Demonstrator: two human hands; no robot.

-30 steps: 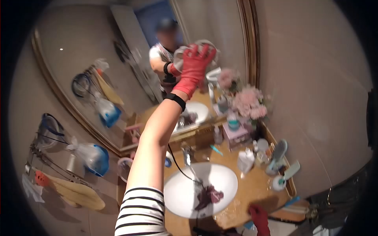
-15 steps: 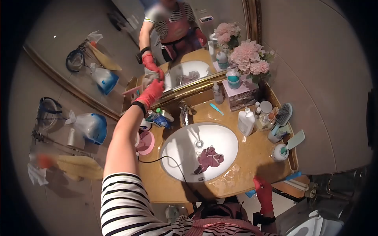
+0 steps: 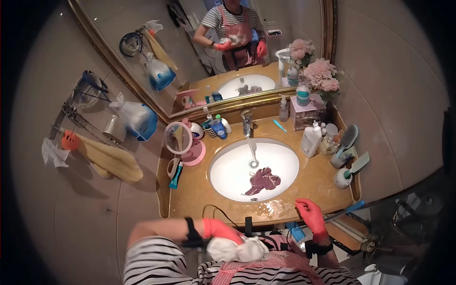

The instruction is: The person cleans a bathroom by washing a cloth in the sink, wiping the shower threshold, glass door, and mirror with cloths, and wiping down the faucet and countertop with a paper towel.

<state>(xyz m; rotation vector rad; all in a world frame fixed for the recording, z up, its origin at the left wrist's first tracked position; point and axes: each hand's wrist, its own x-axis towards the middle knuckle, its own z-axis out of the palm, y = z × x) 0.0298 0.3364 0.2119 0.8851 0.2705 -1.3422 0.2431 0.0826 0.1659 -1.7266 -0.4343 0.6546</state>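
My left hand [image 3: 223, 231], in a red glove, is closed around a bunched white cloth [image 3: 237, 249] near the front of my apron. At the counter's front right edge is my right hand [image 3: 311, 216], also red-gloved, with loosely bent fingers and nothing seen in it. A wrung purple cloth [image 3: 263, 181] lies in the white sink [image 3: 223, 166], below the faucet [image 3: 246, 123]. The gold-framed mirror [image 3: 190, 71] reflects me holding the white cloth.
The counter [image 3: 190, 199] carries a pink round mirror [image 3: 178, 137], tubes [image 3: 218, 128], a white pump bottle [image 3: 311, 138] and a hairbrush [image 3: 349, 137]. Pink flowers [image 3: 319, 71] stand at the back right. A yellow towel [image 3: 111, 159] hangs on the left wall.
My left hand has come down from the mirror to my apron with the white cloth. My right hand stays near the counter's front edge. The view has tilted downward.
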